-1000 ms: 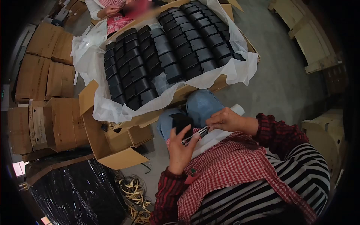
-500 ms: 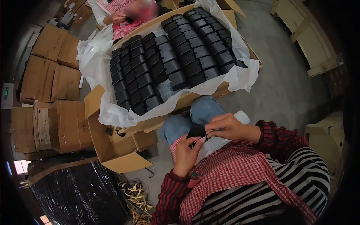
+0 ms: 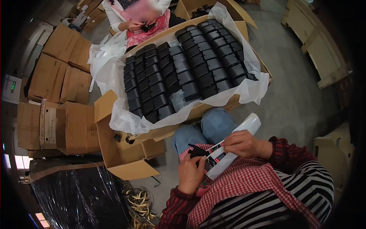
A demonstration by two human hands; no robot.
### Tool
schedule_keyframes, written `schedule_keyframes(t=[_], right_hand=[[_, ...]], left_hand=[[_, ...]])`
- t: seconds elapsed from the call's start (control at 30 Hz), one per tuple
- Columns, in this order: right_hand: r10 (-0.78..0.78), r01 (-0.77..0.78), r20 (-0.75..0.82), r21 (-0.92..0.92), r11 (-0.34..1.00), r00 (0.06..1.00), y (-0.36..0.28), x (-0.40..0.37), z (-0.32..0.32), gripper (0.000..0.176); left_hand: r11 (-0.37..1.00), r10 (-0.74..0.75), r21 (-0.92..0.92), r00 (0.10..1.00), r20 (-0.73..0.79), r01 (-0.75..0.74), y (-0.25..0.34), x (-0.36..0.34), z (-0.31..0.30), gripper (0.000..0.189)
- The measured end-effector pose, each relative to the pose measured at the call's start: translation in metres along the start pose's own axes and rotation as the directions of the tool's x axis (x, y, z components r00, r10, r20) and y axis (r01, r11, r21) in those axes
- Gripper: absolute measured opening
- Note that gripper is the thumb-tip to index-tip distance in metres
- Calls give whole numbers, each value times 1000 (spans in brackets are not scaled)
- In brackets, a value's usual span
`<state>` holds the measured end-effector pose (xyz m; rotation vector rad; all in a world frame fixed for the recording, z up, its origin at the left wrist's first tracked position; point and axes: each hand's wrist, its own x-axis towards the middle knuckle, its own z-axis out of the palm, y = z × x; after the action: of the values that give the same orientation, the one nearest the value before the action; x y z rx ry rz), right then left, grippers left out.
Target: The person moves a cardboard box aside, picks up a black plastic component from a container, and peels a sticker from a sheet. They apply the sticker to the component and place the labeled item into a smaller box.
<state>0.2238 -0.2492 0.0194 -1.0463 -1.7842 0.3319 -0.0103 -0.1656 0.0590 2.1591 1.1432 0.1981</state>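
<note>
Lower centre: holding black part [image 3: 197, 151] in left hand [image 3: 191, 173], fingers curled; touching label sheet [image 3: 225, 163] with bent-fingered right hand [image 3: 243, 144], cannot tell whether pinching.

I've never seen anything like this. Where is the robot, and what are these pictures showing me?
There's no robot: these are a person's bare hands, and every picture comes from one camera worn on that person's head, looking forward and down. The left hand holds a small black piece. The right hand is at a glossy white sheet with dark printed labels, lying across the lap; whether it grips anything is hard to see. Beyond the knees, a large cardboard box lined with white wrapping holds rows of black parts. Across it sits another person.
</note>
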Motion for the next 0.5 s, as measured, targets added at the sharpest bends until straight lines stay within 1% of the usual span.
schedule_keyframes(t=[0.07,0.1,0.17,0.2,0.27,0.3,0.33,0.37,0.4,0.43,0.47,0.5], right_hand=[[2,-3,49,14,1000,999,-1,1,-9,15],[2,-2,52,15,1000,999,-3,1,-8,15],[10,-12,77,20,1000,997,-10,0,-3,14],[11,-12,75,13,1000,997,-13,-4,-1,14],[69,-67,54,-34,997,996,-15,-5,4,14],[109,-109,27,-20,994,994,-15,-5,4,16],[156,-156,-32,-8,988,987,-12,-7,9,17],[203,-203,-92,11,979,975,-7,-11,14,18],[291,-290,-49,28,957,956,-2,-14,16,22],[266,-265,-58,27,964,962,3,-19,25,22],[296,-297,-64,1,955,953,12,-26,36,25],[332,-334,-68,-24,942,941,18,-31,45,27]], left_hand=[[995,81,68,995,-52,-77,9,1,-6,28],[995,78,66,996,-53,-75,13,1,-8,28],[997,-47,-60,991,126,55,20,3,-12,30],[997,-40,-60,991,127,48,22,2,-12,30],[987,-73,-137,992,103,87,23,1,-14,27],[993,7,-122,1000,29,-3,13,-1,-9,25],[994,25,-105,1000,-18,-27,9,-3,-7,25],[989,0,-145,987,-160,-23,5,-3,-5,24],[981,-32,-191,957,-288,-25,4,1,-8,24],[971,-73,-238,947,-313,-4,22,3,-25,23],[973,-63,-231,943,-327,-15,22,8,-27,23],[984,20,-149,900,-436,-94,21,12,-26,23]])
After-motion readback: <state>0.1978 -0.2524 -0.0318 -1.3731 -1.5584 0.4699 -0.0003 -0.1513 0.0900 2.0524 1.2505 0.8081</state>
